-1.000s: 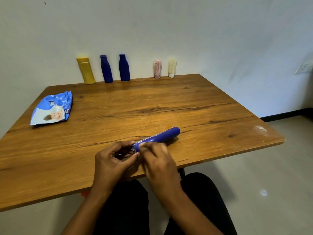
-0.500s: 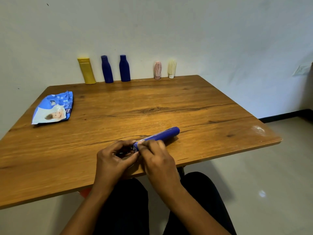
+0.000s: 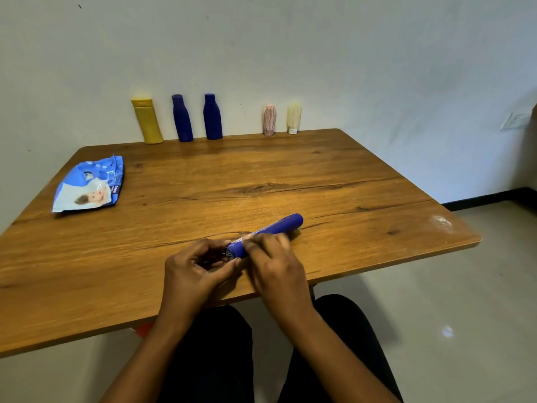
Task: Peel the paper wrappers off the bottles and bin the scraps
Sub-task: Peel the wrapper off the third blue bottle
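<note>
- Blue bottle (image 3: 273, 230) lay on its side near the front edge of the wooden table (image 3: 319, 175), long axis running from the near end at the hands to the far right.
- Left hand (image 3: 193, 271) pinched the near end; right hand (image 3: 274, 266) clasped the body.
- Five upright containers stood at the wall: yellow bottle (image 3: 147, 120), two dark-blue bottles (image 3: 182, 118), pink tube (image 3: 269, 120), cream tube (image 3: 293, 118); contents not visible.
- Blue pouch (image 3: 90, 184) lay flat at far left.

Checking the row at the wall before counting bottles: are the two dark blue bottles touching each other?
Apart. The head view shows a strip of pale wall between the left blue bottle and the right blue bottle, from caps to bases.
</note>
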The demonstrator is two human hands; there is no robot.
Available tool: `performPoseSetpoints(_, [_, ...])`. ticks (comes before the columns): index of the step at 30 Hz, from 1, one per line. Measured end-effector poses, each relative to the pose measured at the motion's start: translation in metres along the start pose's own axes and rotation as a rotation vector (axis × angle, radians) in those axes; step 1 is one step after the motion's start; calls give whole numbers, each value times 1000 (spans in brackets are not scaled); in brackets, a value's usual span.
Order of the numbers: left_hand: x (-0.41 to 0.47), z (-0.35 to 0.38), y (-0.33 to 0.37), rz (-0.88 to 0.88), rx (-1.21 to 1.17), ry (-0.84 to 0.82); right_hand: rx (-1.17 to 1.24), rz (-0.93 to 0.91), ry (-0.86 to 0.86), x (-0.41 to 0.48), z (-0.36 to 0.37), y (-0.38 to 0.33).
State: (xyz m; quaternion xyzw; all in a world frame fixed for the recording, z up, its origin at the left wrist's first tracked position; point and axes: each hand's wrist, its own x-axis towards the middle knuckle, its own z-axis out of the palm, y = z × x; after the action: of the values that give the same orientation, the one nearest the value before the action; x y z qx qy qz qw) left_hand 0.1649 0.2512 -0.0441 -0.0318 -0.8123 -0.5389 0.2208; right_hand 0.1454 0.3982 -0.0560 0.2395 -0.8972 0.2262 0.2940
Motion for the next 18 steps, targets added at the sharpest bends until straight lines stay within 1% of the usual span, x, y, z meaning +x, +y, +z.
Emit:
performPoseSetpoints(2, [-1,-1,1,8,30,-10,15,169,39,10,-4,25])
performPoseSetpoints(4, [-2,-2,1,35,70,-9,29,313,23,20,-9,56])
performPoseSetpoints(6, [-2,0,-1,62,118,-10,37,384,18,26,-13,81])
performPoseSetpoints(9, [0,5,-3,70,236,-3,127,485,111,23,-20,97])
performPoseSetpoints(12, [4,8,-5,14,314,-27,217,514,192,11,-20,92])
performPoseSetpoints(14, [7,7,-5,-40,306,-41,279,512,212,4,-18,86])
performPoseSetpoints(16, [7,6,-5,-110,292,-35,316,492,223,2,-17,81])
performPoseSetpoints(18, [6,5,-6,-174,306,-18,347,461,197,2,-17,72])
